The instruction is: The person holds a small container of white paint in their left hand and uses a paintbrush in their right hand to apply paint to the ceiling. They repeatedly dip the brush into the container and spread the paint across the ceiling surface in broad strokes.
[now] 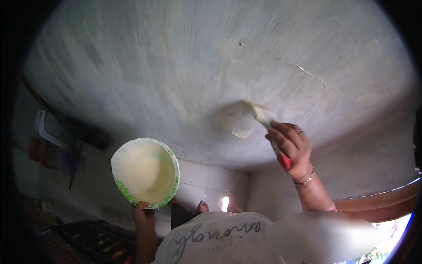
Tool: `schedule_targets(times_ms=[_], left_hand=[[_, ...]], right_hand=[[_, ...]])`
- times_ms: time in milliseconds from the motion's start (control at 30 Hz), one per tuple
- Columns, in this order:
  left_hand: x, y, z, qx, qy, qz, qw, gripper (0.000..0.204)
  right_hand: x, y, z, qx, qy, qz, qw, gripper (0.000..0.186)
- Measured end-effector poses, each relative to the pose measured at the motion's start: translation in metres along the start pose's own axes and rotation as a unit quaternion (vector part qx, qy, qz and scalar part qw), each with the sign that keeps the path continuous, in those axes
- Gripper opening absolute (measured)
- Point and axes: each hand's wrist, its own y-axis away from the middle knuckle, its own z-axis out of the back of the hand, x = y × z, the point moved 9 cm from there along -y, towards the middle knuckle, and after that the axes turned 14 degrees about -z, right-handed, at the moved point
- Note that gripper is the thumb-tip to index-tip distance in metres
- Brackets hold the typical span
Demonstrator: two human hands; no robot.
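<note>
My right hand (291, 144) is closed around the handle of a paintbrush (262, 116) with a red handle end. Its pale, paint-loaded bristles are against or very close to the streaky grey wall (176, 61); slight blur hides the exact contact. Just below the bristles lies a wet cream patch on the wall. At the lower left, my left hand (143, 214) grips the near rim of a green-and-white bucket (175, 176), thumb over the edge. Cream paint (149, 171) fills part of the bucket, which tilts so its inside shows. The other left fingers are hidden beneath it.
A white bent pipe (41, 125) and a red container (34, 148) are at the far left. Below them stands a dark slatted rack (94, 240). A bare foot (202, 207) shows on the tiled floor. Bright light enters beside a brown wooden frame (378, 203) at right.
</note>
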Motion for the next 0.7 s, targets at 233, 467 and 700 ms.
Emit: schedule_targets(times_ms=[233, 467, 700], left_hand=[[0.008, 0.0, -0.011, -0.03, 0.001, 0.017, 0.999, 0.067], [-0.005, 0.005, -0.006, -0.029, -0.046, 0.012, 0.998, 0.066], [-0.004, 0.018, -0.013, -0.055, -0.019, 0.007, 0.998, 0.07]], right_hand=[[0.016, 0.055, -0.068, 0.208, -0.029, -0.09, 0.974, 0.033], [-0.056, 0.121, -0.175, 0.27, -0.076, -0.13, 0.951, 0.029], [-0.004, -0.003, 0.01, -0.022, 0.015, -0.04, 0.999, 0.028]])
